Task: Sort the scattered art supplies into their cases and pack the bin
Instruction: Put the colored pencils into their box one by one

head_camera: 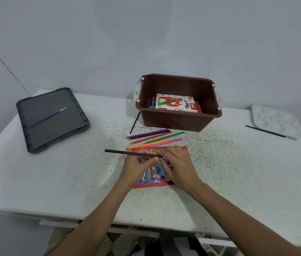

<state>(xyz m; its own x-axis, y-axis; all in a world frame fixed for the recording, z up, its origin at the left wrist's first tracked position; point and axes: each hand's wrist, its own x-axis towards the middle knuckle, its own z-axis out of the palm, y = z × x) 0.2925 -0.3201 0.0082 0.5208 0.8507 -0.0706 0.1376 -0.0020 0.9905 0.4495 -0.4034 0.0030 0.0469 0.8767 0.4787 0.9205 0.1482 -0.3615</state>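
Both hands meet over the red pencil case (155, 169) lying flat on the speckled white table (53, 172). The right hand (180, 169) pinches 1 end of a brown pencil (127, 153), which sticks out level to the left. The left hand (136, 169) curls on the case just under that pinch; I cannot tell what it grips. Just beyond the grip lie loose coloured pencils (155, 138). Farther back stands the brown bin (179, 121) holding an oil pastels box (175, 103). Far left of the grip, a blue paintbrush (48, 117) rests on a grey lid (35, 137).
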